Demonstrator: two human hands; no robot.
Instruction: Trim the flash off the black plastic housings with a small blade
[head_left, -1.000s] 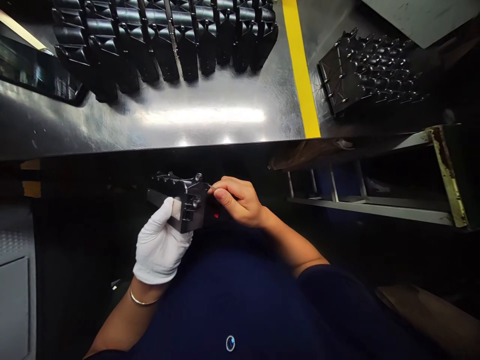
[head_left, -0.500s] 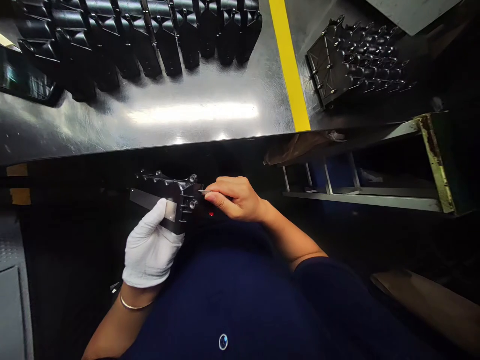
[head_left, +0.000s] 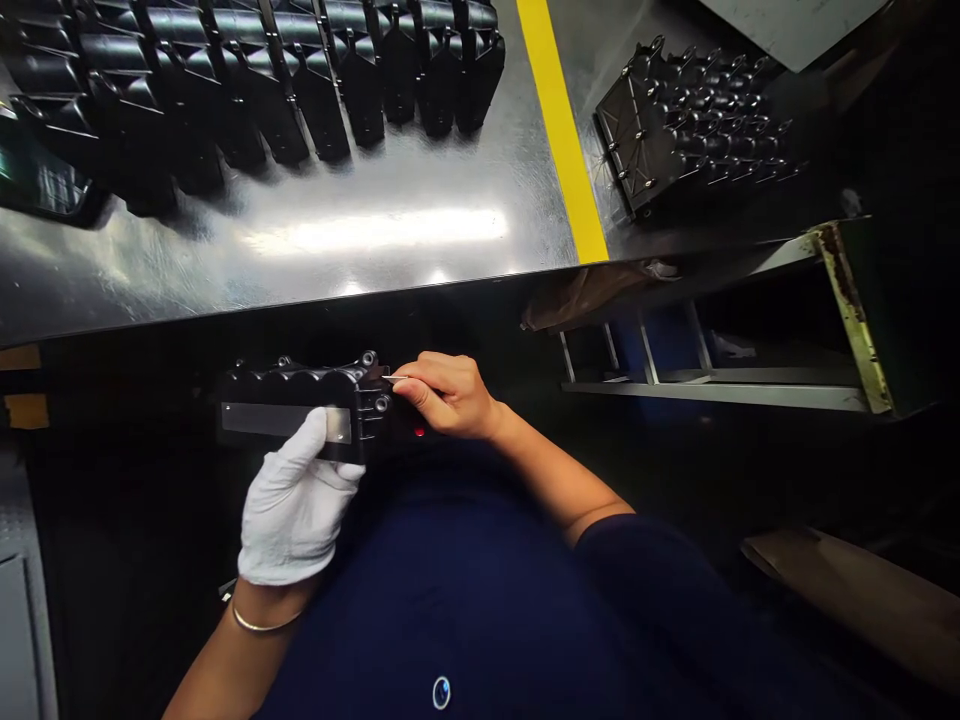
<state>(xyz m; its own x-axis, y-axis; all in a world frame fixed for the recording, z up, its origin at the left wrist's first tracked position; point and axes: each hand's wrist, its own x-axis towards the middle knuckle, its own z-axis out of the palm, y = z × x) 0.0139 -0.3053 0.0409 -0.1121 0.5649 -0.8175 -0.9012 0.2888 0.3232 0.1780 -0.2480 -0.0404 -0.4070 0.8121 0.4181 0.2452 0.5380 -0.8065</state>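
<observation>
My left hand (head_left: pixel 292 510), in a white glove, grips a black moulded plastic part (head_left: pixel 296 384) in front of my body. Its thumb presses on the part's flat, shiny side face; the other fingers are mostly hidden beneath. My bare right hand (head_left: pixel 446 393) is closed in a pinch on a thin, pale metal blade (head_left: pixel 395 378). The blade points left at the part's right end, near two round screw bosses. Whether it touches the plastic I cannot tell.
A shiny metal table (head_left: pixel 390 190) lies beyond my hands, with rows of similar black parts (head_left: pixel 292 80) at its upper left. Right of a yellow stripe (head_left: pixel 562 130) stands another black stack (head_left: pixel 697 125). A metal frame (head_left: pixel 720 392) is below the table at right.
The black part has turned so that its long side lies more level and shows more fully. Both hands appear slightly farther left, as does the whole scene.
</observation>
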